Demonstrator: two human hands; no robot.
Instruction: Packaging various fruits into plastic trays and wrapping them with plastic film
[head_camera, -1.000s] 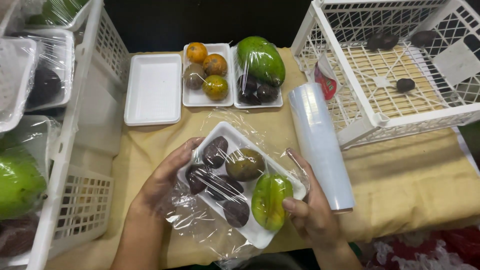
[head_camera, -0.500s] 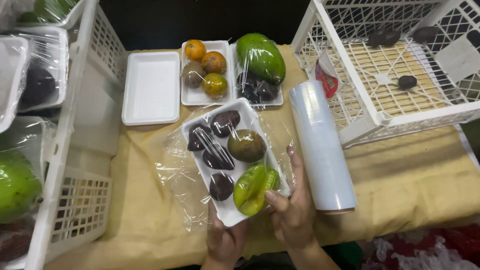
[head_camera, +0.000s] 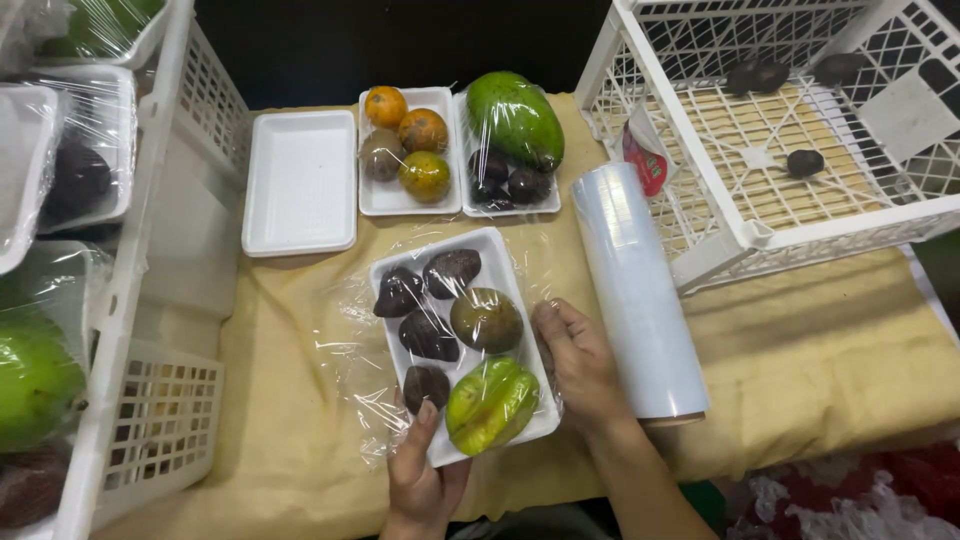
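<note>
A white foam tray (head_camera: 489, 251) lies on the tan cloth, holding several dark fruits (head_camera: 430, 335), a round green-brown fruit (head_camera: 486, 320) and a green star-shaped fruit (head_camera: 490, 404). Clear cling film (head_camera: 345, 350) is spread under and around it. My left hand (head_camera: 420, 475) grips the tray's near edge, thumb on top. My right hand (head_camera: 580, 365) presses against the tray's right side with the film under its fingers. A roll of cling film (head_camera: 635, 290) lies just right of that hand.
At the back stand an empty foam tray (head_camera: 300, 180), a tray of orange and yellow fruits (head_camera: 410, 150) and a wrapped tray with a large green fruit (head_camera: 515, 120). A white crate (head_camera: 720, 230) stands right; white baskets of wrapped trays (head_camera: 150, 300) stand left.
The tray has been turned lengthwise towards me. My left hand moved from its left side to its near edge; my right hand shifted to its right side.
</note>
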